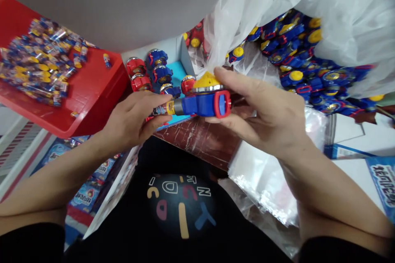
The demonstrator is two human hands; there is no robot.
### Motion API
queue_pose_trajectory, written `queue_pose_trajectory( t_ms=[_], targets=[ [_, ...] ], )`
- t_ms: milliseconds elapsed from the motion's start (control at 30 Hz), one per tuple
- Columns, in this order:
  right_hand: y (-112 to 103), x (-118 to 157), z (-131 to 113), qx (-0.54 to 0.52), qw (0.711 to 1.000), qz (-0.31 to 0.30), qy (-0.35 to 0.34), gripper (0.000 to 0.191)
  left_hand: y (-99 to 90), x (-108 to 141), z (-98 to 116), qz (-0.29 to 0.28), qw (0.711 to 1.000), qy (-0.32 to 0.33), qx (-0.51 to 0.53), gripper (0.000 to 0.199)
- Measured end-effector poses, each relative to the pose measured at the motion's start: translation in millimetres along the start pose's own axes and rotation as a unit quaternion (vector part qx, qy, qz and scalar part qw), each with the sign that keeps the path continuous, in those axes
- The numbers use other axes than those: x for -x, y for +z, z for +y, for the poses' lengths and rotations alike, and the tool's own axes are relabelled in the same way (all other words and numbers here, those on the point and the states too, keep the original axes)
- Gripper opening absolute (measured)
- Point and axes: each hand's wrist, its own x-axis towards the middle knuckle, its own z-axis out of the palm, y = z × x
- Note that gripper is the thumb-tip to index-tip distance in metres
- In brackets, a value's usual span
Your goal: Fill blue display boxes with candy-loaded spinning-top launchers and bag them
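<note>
My right hand (262, 111) grips a blue toy (205, 104) with a yellow domed top, a silver rim and a red loop at its end. The fingers of my left hand (132, 119) are closed on a small wrapped tube (160, 110) with a yellow band. The tube's end meets the grey end of the blue toy, between both hands. Behind them, a light blue box (180, 68) holds several red toys (135, 65) and blue toys (162, 74) standing in rows.
A red bin (92, 86) of small wrapped tubes stands at left. White plastic bags (243, 0) with many blue toys (296, 49) fill the back right. Clear plastic sleeves (265, 176) lie beneath my right forearm. Blue packets (86, 197) sit at lower left.
</note>
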Motion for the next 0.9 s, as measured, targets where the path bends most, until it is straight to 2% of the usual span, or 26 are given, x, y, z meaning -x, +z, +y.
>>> queue_pose_trajectory(
  t_ms=[67, 133, 233, 333, 500, 567, 667, 733, 800, 833, 900],
  targets=[
    [-6, -8, 2, 0.049, 0.998, -0.026, -0.005, 0.059, 6.3, 10, -13, 0.002, 0.999, 0.003, -0.039, 0.064],
    [-7, -14, 4, 0.108, 0.992, -0.05, -0.047, 0.055, 15.6, 24, -25, -0.019, 0.997, 0.017, -0.078, 0.076],
    [7, -22, -1, 0.176, 0.971, -0.11, -0.119, 0.042, 31.8, 45, -35, -0.057, 0.991, 0.035, -0.112, 0.061],
    [30, -31, -19, 0.199, 0.952, -0.179, -0.15, 0.038, 42.1, 57, -35, -0.045, 0.993, 0.016, -0.109, 0.059],
    [47, -39, -36, 0.189, 0.939, -0.2, -0.207, 0.039, 43.3, 56, -34, -0.053, 0.994, -0.01, -0.093, 0.059],
    [52, -41, -34, 0.184, 0.936, -0.218, -0.207, 0.037, 44.3, 54, -35, -0.055, 0.995, -0.015, -0.082, 0.059],
    [67, -47, -28, 0.182, 0.932, -0.266, -0.165, 0.035, 46.1, 51, -31, -0.048, 0.997, -0.015, -0.058, 0.061],
    [73, -52, -24, 0.17, 0.933, -0.285, -0.137, 0.029, 40.8, 50, -26, -0.039, 0.998, -0.016, -0.036, 0.065],
    [71, -56, -13, 0.135, 0.944, -0.277, -0.115, 0.027, 25.1, 50, -27, -0.009, 0.999, -0.025, -0.026, 0.07],
    [66, -56, -3, 0.105, 0.956, -0.257, -0.098, 0.031, 13.6, 51, -33, 0.015, 0.999, -0.031, -0.031, 0.071],
    [49, -51, 32, 0.035, 0.98, -0.193, -0.03, 0.04, -13.4, 50, -59, 0.079, 0.992, -0.067, -0.065, 0.068]
  ],
)
